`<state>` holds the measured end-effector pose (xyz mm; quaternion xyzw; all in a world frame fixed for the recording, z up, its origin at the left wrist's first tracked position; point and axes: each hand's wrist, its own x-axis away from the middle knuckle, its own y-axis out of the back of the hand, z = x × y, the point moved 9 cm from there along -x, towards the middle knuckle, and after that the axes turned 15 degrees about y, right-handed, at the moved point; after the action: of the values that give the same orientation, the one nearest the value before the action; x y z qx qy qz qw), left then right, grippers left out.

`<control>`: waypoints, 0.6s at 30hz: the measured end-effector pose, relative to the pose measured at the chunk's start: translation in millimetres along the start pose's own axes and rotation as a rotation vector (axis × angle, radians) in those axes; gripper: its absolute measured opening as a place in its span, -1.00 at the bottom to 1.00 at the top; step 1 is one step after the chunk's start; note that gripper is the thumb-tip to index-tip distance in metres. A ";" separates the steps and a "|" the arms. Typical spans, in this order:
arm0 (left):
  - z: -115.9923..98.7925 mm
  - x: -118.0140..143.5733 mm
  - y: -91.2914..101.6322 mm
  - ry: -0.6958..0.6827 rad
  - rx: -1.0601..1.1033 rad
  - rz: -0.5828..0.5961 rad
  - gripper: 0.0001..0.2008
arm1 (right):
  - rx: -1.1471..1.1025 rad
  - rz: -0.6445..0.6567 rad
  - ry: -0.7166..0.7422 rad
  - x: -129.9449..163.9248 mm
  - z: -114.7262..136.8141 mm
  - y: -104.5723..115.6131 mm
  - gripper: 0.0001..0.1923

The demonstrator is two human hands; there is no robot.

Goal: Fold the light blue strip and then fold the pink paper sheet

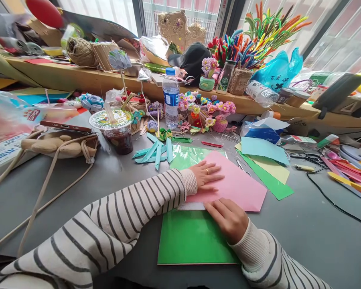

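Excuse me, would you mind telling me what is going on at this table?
A person is working with pink paper, which lies partly over a glossy green pad. The left hand rests flat on the paper with fingers spread, while the right hand, fingers curled, is at its near edge. Folded turquoise strips lie farther back, beside a lidded drink cup.

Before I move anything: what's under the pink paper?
A glossy green board shows past the near edge of the pink paper, with a pale strip along that edge, by the right hand. How far either runs beneath, and anything under the middle, is covered.
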<state>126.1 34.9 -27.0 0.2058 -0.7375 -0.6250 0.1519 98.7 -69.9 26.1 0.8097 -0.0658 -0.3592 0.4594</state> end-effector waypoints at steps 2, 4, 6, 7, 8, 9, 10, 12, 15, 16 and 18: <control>-0.2 -0.5 0.7 0.004 0.008 0.004 -0.49 | -0.008 0.007 0.009 1.9 5.6 1.4 -0.82; -0.4 -1.3 0.9 0.012 0.009 0.003 -0.49 | -0.005 0.000 0.021 3.2 11.0 3.8 -0.83; -0.8 -1.3 0.8 0.012 0.009 -0.003 -0.49 | 0.002 -0.007 0.032 3.8 15.0 5.5 -0.83; -1.0 -1.1 0.7 0.009 0.009 -0.007 -0.49 | 0.003 -0.008 0.037 4.0 16.4 5.9 -0.83; -1.1 -0.7 0.7 0.007 0.010 -0.012 -0.49 | 0.001 -0.009 0.040 4.1 17.4 6.1 -0.83; -1.1 -0.2 0.8 0.005 0.011 -0.018 -0.49 | -0.002 -0.007 0.043 4.2 17.9 5.9 -0.82; -0.9 0.2 1.0 0.007 0.011 -0.024 -0.49 | -0.004 -0.007 0.046 4.4 18.2 6.0 -0.82; -0.3 0.8 1.2 0.016 0.009 -0.028 -0.50 | -0.002 -0.006 0.054 5.1 18.5 6.5 -0.81; -0.5 1.7 1.2 0.032 0.003 -0.020 -0.50 | -0.004 0.002 0.069 6.4 19.5 7.0 -0.79; -0.7 2.0 1.6 0.038 0.002 -0.017 -0.50 | -0.006 0.003 0.077 6.7 20.3 7.3 -0.79; -0.8 2.4 3.0 0.054 0.003 -0.011 -0.50 | -0.007 0.004 0.089 6.9 21.4 8.0 -0.78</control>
<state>124.1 33.4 -23.9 0.2268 -0.7330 -0.6190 0.1678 91.8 -92.4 21.9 0.8230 -0.0457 -0.3223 0.4656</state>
